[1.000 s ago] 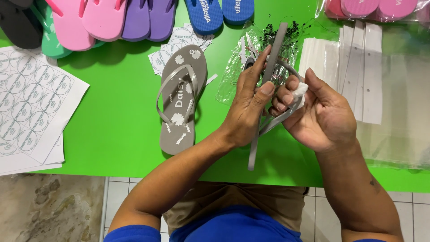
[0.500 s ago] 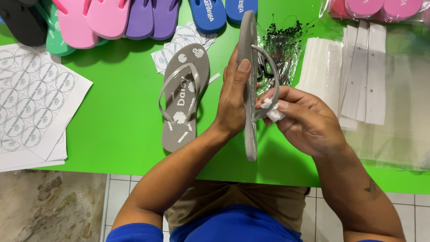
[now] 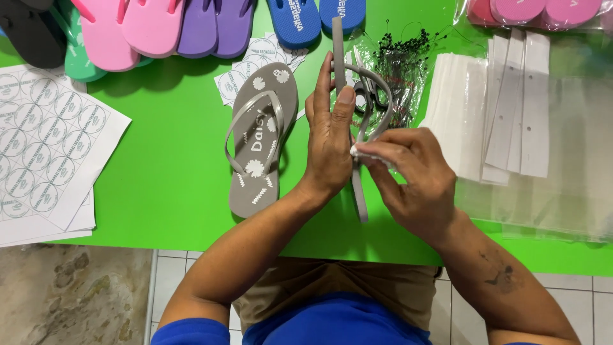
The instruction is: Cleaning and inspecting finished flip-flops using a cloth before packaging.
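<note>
My left hand (image 3: 329, 137) grips a grey flip-flop (image 3: 359, 191) held on edge above the green table (image 3: 159, 160), sole towards my palm, straps facing right. My right hand (image 3: 415, 179) pinches a small white scrap against the strap near the sandal's middle. A second grey flip-flop (image 3: 258, 137) with white flower prints lies flat on the table just left of my left hand.
Coloured flip-flops line the far edge: black (image 3: 25, 32), pink (image 3: 128, 25), purple (image 3: 214, 22), blue (image 3: 297, 19). Sheets of round stickers (image 3: 45, 140) lie at left. Clear bags and white card strips (image 3: 517, 102) lie at right, a bag of black tag pins (image 3: 405, 61) behind my hands.
The held flip-flop has turned from tilted to upright on edge and stayed there. My right hand has slid from the strap's upper part to its middle.
</note>
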